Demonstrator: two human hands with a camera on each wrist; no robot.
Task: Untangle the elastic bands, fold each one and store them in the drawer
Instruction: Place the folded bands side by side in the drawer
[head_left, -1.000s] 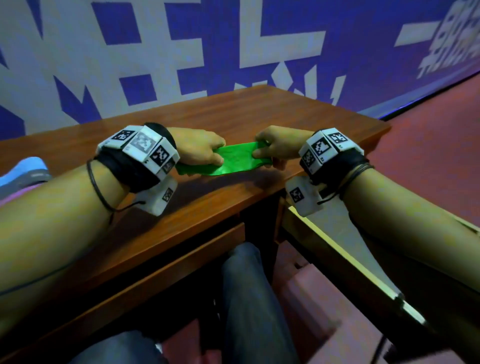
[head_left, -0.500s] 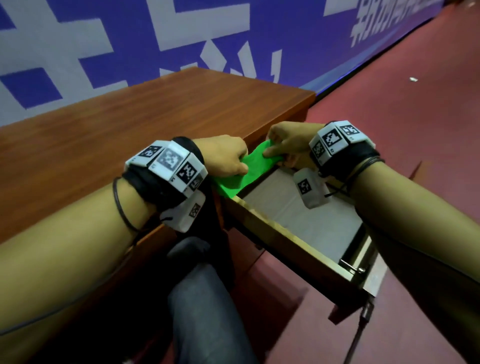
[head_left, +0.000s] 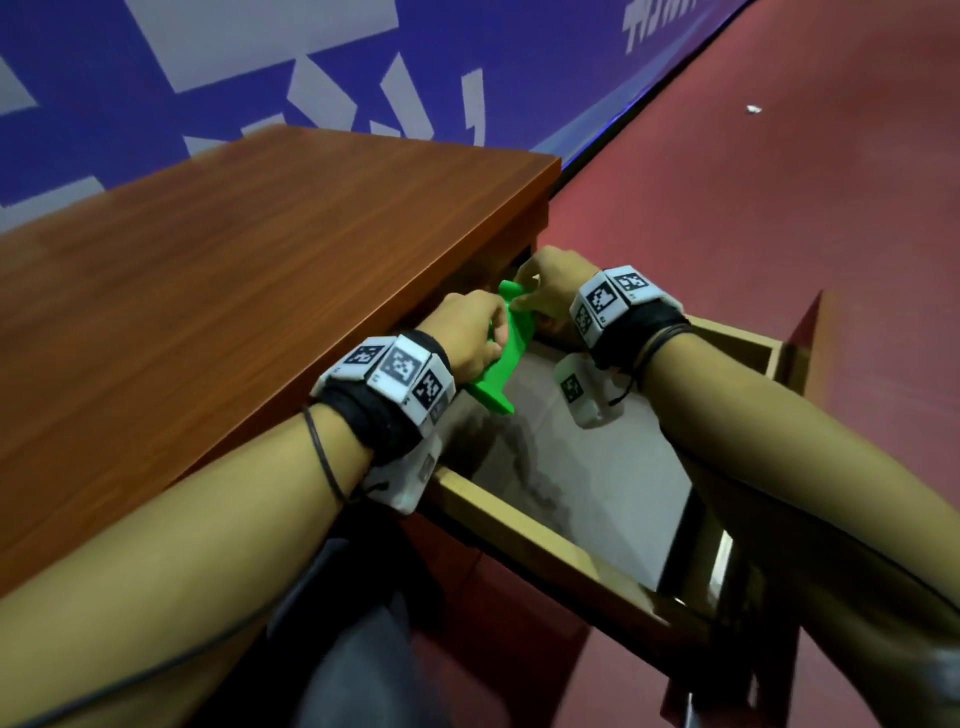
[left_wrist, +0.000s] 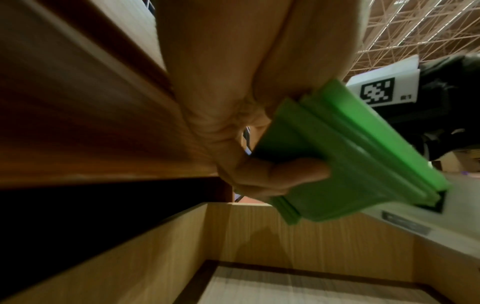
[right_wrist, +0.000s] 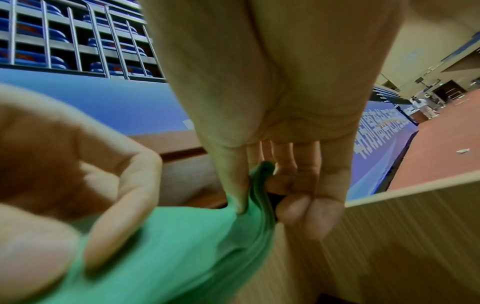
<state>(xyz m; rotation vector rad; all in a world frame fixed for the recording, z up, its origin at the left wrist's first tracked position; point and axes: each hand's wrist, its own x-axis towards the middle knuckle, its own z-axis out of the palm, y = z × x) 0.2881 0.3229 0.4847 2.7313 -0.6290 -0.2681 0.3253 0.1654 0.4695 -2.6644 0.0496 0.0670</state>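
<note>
Green elastic band (head_left: 506, 347), folded into a flat stack of several layers, hung over the open drawer (head_left: 530, 530) just off the desk's front edge, pinched at both ends. Nearest the desk, the left hand (head_left: 467, 332) gripped one end, thumb curled across the flat face and the fingers clamped behind it; from the left wrist camera the layered edges of the band (left_wrist: 345, 148) showed plainly below that thumb. At the far end the right hand (head_left: 553, 291) pinched the bunched corner of the band (right_wrist: 182, 246) between thumb and fingertips (right_wrist: 306, 205), its other fingers curled in close. Between the two grips the band ran slanted, its lower corner poking out under the left wrist and hovering above the drawer's pale grey bottom; whether it touched the drawer at any point I could not tell. Below both grips stood the drawer's light wooden walls (left_wrist: 298, 236), pulled well out from under the brown wooden desk (head_left: 234, 291). Each wrist wore a black strap with white blocks printed in black square codes. Beyond the hands lay red floor (head_left: 779, 171) and a blue wall with white shapes (head_left: 260, 57).
</note>
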